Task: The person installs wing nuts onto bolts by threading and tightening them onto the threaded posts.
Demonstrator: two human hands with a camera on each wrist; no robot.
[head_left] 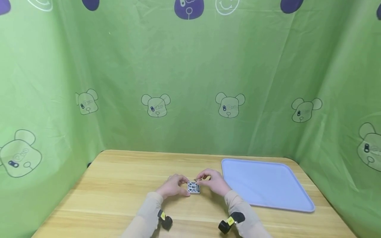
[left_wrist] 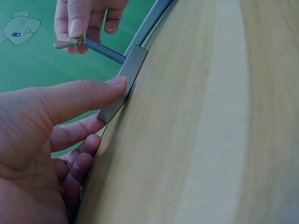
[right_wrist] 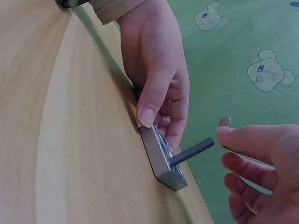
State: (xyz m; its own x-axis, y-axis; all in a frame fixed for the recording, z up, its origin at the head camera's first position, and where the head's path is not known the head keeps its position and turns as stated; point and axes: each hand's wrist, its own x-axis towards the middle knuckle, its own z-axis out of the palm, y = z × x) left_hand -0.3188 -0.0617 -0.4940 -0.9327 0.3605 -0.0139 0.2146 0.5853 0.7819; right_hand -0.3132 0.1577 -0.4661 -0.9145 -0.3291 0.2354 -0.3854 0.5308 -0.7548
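Note:
A small square grey metal block (head_left: 193, 187) with round holes in its top lies flat on the table. From one corner area of it a dark threaded rod (right_wrist: 191, 151) stands up. My left hand (head_left: 173, 186) grips the block by its side, thumb on one edge and fingers at another. Just beyond the rod's free end, my right hand (head_left: 215, 181) pinches a brass-coloured wing nut (left_wrist: 69, 43) between thumb and fingers. In the right wrist view a small gap shows between the wing nut (right_wrist: 225, 122) and the rod's tip.
A light blue-purple tray (head_left: 266, 183) lies on the wooden table (head_left: 119, 178) to the right of the right hand. Green curtains (head_left: 190, 132) printed with bear heads stand behind the table and along both sides.

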